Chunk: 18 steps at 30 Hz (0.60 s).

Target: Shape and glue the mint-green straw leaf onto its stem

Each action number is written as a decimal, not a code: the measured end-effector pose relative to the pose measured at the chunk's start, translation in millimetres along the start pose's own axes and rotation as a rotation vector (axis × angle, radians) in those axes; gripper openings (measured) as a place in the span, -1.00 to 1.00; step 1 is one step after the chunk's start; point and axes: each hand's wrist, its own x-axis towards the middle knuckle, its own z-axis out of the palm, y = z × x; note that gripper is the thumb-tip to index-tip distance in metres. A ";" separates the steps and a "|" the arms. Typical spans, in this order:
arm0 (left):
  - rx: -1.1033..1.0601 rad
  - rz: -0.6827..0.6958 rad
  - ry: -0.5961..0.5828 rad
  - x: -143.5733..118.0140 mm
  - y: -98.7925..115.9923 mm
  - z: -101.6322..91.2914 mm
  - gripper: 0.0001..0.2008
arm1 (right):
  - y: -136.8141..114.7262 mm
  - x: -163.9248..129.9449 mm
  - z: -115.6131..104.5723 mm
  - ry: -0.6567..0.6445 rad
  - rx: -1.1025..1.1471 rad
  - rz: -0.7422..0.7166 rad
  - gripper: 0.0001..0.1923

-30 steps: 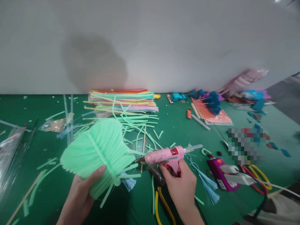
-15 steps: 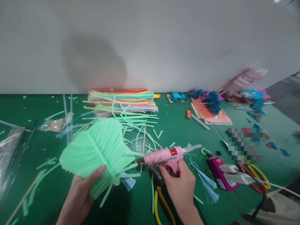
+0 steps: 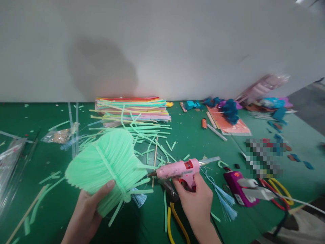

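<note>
Mint-green fan-shaped bundle of foam strips (image 3: pixel 105 166) gripped from below in the left hand (image 3: pixel 86 213), pink hot glue gun (image 3: pixel 180 169) clasped in the right hand (image 3: pixel 196 201), nozzle at the bundle's tied side, above the green felt-covered table (image 3: pixel 190 135), yellow-handled pliers (image 3: pixel 175 217) just beside the wrist.

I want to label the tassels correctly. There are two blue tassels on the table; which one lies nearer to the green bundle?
The small blue tassel, lying just beneath the green bundle held by the left hand. The longer one lies right of the right hand.
</note>
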 end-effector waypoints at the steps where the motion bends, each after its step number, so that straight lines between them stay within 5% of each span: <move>1: -0.003 -0.002 0.003 0.0 0.0 0.3 -0.72 | 0.0 0.1 -0.3 0.000 -0.001 -0.009 -0.89; 8: -0.031 0.018 0.014 -2.6 2.1 5.6 -0.59 | 0.2 0.1 -0.6 0.005 -0.013 -0.024 -0.91; 14: -0.027 -0.015 0.009 -2.5 2.6 4.8 -0.67 | -0.7 0.7 1.1 0.013 -0.017 0.006 -0.90; 18: -0.046 -0.004 0.012 -3.2 4.4 4.7 -0.52 | 13.7 9.6 -5.0 0.013 -0.097 0.091 -0.78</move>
